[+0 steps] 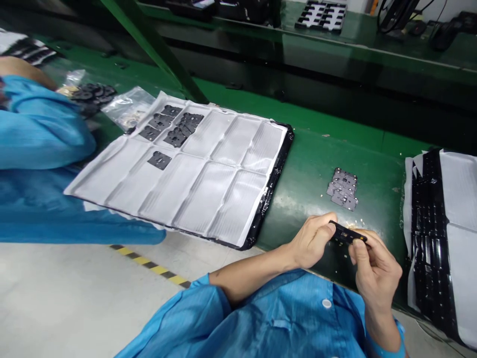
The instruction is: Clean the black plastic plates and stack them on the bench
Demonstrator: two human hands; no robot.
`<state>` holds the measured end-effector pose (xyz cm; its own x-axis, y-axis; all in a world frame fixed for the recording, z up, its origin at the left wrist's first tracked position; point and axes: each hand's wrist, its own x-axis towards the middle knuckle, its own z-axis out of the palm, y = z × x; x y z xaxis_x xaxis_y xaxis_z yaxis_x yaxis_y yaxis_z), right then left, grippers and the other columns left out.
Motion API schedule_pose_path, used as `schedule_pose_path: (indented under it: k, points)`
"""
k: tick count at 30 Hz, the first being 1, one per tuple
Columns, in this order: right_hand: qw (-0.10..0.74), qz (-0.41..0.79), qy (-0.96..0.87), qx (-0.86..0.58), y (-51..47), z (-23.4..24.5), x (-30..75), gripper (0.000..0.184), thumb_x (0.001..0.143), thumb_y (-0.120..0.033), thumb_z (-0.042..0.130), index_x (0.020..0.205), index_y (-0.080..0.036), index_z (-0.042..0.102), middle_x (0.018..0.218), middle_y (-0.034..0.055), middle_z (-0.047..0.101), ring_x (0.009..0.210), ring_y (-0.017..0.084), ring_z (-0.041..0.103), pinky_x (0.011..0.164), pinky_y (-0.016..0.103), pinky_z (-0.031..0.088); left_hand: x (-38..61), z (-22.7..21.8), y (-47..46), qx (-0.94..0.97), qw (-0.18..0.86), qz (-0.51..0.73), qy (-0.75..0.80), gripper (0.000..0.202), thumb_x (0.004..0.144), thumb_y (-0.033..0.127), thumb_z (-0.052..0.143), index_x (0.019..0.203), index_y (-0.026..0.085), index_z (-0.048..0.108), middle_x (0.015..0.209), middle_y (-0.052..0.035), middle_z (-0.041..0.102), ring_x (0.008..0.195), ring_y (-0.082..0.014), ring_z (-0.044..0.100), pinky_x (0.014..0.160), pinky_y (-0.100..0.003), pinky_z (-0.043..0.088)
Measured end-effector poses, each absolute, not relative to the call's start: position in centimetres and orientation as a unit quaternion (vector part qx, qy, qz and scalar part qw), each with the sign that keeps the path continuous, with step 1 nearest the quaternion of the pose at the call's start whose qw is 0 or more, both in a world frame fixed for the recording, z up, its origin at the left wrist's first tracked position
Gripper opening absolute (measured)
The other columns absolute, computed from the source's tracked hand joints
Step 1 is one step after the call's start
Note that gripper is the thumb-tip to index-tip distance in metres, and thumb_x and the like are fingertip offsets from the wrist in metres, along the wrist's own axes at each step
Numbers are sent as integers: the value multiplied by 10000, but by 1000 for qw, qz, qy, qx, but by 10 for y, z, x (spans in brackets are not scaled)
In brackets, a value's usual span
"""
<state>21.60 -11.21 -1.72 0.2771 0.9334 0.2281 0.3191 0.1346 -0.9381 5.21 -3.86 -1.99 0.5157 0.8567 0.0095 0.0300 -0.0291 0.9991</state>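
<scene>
A small flat black plastic part [346, 233] with cutouts and a yellow spot is held between my two hands above the bench's near edge. My left hand [313, 239] pinches its left end between thumb and fingers. At the other end, my right hand [377, 261] grips it with the thumb on top. Just beyond them, a small overlapping group of dark grey plates [343, 189] lies on the green bench [301, 199]. Tiny pale bits are scattered on the bench around my hands.
To the left, a white-lined compartment tray [223, 191] holds several dark plates [159, 160] and overhangs the bench edge. A stack of black trays [432, 238] stands at right. A co-worker's blue sleeve [40, 124], clear plastic bag [128, 107] and green post [160, 54] are farther left.
</scene>
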Motion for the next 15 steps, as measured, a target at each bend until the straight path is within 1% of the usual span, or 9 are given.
schedule_pose_path:
  k: [8, 12, 15]
  points:
    - [528, 281, -547, -586, -112, -20, 218, 128, 1036, -236, 686, 999, -197, 802, 889, 43, 703, 589, 132, 554, 546, 286, 463, 52, -16, -39, 629, 589, 340, 375, 359, 1049, 414, 338, 734, 243, 348, 646, 46, 370, 619, -143, 372, 627, -303, 304]
    - [532, 281, -542, -586, -111, -20, 217, 142, 1038, -255, 685, 980, -191, 798, 834, 35, 683, 566, 130, 527, 530, 285, 449, 52, -14, -40, 632, 582, 346, 377, 349, 1047, 396, 338, 735, 242, 354, 657, 49, 365, 618, -140, 374, 633, -304, 305]
    - [532, 286, -531, -594, -111, -23, 217, 169, 1045, -281, 681, 963, -182, 791, 853, 50, 692, 561, 131, 525, 524, 289, 444, 52, -14, -41, 635, 578, 340, 384, 341, 1052, 396, 338, 749, 243, 361, 655, 48, 364, 621, -142, 373, 626, -300, 309]
